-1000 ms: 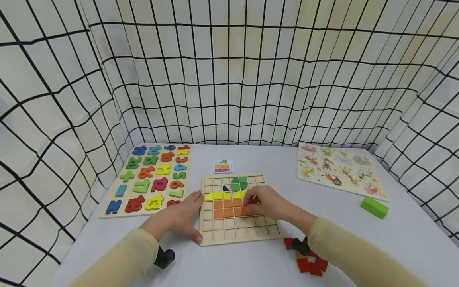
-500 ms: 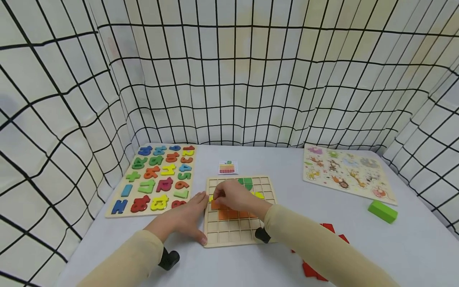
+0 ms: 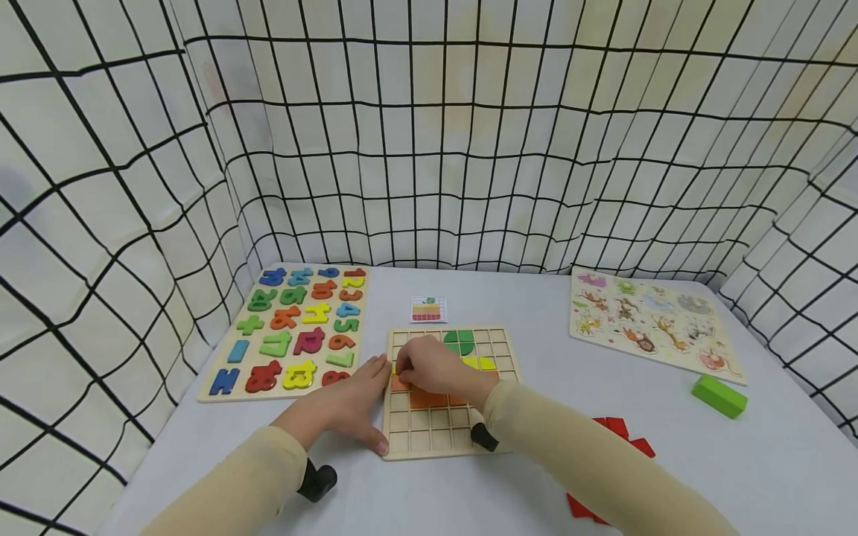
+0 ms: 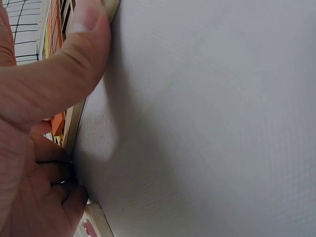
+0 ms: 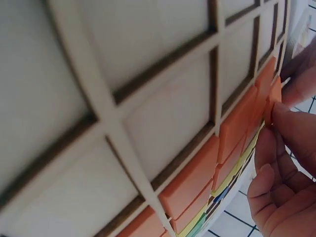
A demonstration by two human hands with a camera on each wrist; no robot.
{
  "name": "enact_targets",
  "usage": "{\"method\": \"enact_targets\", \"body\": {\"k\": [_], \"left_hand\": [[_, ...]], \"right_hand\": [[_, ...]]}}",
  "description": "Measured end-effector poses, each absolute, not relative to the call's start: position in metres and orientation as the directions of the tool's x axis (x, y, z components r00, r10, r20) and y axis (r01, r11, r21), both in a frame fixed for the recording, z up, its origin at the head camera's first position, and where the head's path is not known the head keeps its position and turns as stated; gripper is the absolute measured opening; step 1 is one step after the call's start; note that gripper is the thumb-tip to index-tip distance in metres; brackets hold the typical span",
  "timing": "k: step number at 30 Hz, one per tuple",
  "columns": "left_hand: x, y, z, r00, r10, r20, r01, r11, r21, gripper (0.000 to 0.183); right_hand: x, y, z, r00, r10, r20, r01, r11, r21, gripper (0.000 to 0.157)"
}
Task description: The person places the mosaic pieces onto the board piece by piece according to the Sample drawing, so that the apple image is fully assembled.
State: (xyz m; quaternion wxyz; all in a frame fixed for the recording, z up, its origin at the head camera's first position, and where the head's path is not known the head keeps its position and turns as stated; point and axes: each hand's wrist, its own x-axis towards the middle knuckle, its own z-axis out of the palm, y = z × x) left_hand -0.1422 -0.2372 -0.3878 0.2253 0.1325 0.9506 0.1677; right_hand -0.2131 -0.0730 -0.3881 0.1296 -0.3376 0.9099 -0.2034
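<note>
The orange square tile (image 5: 272, 102) is at the left side of the wooden grid board (image 3: 429, 441), pinched between the thumb and fingers of the right hand (image 3: 436, 366) and standing tilted, proud of the seated orange tiles (image 5: 237, 118) beside it. It looks like thin, rigid wood or plastic, so it should be light and stiff, hardly fragile, with a smooth painted face that might slide a little under a fingertip. The best hold is probably by 2 opposite edges, near the raised side, leaving the lower edge free to meet the cell. The left hand (image 3: 345, 402) lies with fingers extended and thumb spread along the board's left edge, gripping no tile. From the head, the right fingers cover most of the tile; the right wrist view shows its thickness, the pinch and a blue piece (image 5: 220, 194) that the hand hides from above. The left wrist view adds the left thumb touching the board's corner. Only the head view takes in the pattern card (image 3: 429, 309) and the loose red tiles (image 3: 617, 426). Whether the tile's lower edge touches its recess I cannot tell, since that contact is very small in view.
</note>
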Motion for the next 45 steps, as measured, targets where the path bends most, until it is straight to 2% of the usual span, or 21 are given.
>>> {"method": "enact_targets", "body": {"k": [11, 16, 20, 27, 34, 37, 45], "left_hand": [[-0.143, -0.233, -0.389, -0.857, 0.342, -0.385, 0.186, 0.903, 0.387, 0.126], [-0.143, -0.231, -0.391, -0.857, 0.340, -0.388, 0.194, 0.909, 0.368, 0.126], [-0.143, -0.229, -0.390, -0.860, 0.335, -0.385, 0.195, 0.913, 0.359, 0.126], [-0.143, -0.228, -0.389, -0.860, 0.336, -0.384, 0.207, 0.918, 0.339, 0.127], [-0.146, -0.231, -0.391, -0.862, 0.326, -0.388, 0.206, 0.925, 0.320, 0.129], [-0.147, -0.233, -0.391, -0.863, 0.328, -0.384, 0.207, 0.923, 0.324, 0.129], [-0.146, -0.235, -0.391, -0.862, 0.332, -0.383, 0.206, 0.920, 0.334, 0.129]], "right_hand": [[-0.209, -0.071, -0.388, -0.736, -0.666, -0.118, -0.595, 0.720, -0.357, 0.008], [-0.207, -0.057, -0.382, -0.745, -0.661, -0.085, -0.581, 0.707, -0.403, 0.013], [-0.205, -0.028, -0.373, -0.751, -0.656, -0.073, -0.560, 0.692, -0.455, 0.012], [-0.197, 0.052, -0.368, -0.746, -0.663, -0.060, -0.572, 0.684, -0.453, 0.007], [-0.176, 0.128, -0.365, -0.763, -0.624, -0.167, -0.493, 0.730, -0.473, 0.014], [-0.164, 0.150, -0.368, -0.773, -0.595, -0.221, -0.433, 0.749, -0.501, 0.016], [-0.133, 0.181, -0.385, -0.738, -0.624, -0.259, -0.417, 0.722, -0.553, 0.011]]}}
